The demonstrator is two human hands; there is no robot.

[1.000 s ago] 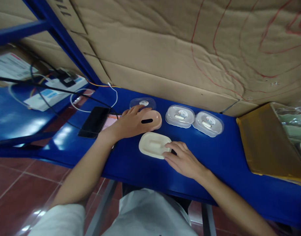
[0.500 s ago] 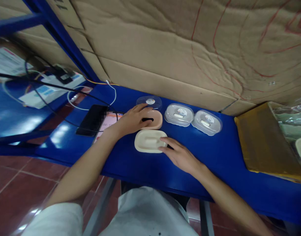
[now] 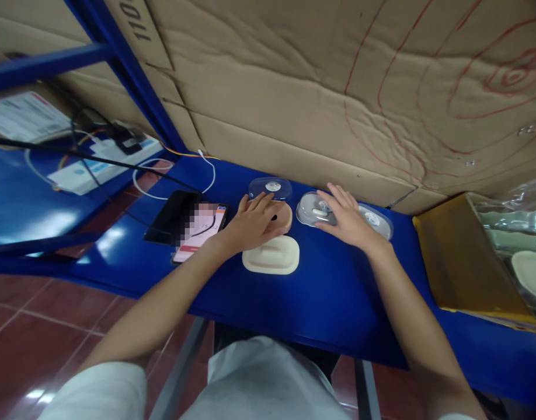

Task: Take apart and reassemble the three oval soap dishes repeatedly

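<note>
My left hand (image 3: pixel 254 223) lies over a pink oval container (image 3: pixel 284 217) that has a dark slot in it, its fingers spread and covering much of the top. Just in front of it sits a cream, rounded rectangular lid-like piece (image 3: pixel 277 261) with a raised bar, untouched. Behind the pink container is a clear plastic cover (image 3: pixel 285 188) with a round sticker. My right hand (image 3: pixel 347 219) is open above a clear-covered container (image 3: pixel 309 209), fingers spread near its right side; whether they touch it I cannot tell. Partly behind that hand stands a second clear-covered container (image 3: pixel 380 224).
On the left lie a dark phone (image 3: pixel 163 219) and a phone with a lit screen (image 3: pixel 200 230), with cables across them. A power strip (image 3: pixel 93 172) sits farther left. An open cardboard box (image 3: pixel 460 256) holding wrapped pieces stands at right. Cardboard (image 3: pixel 272 105) walls the back.
My right hand has left the cream piece and moved up and right to the clear-covered containers. My left hand stays at the pink container, its fingers covering more of the slot.
</note>
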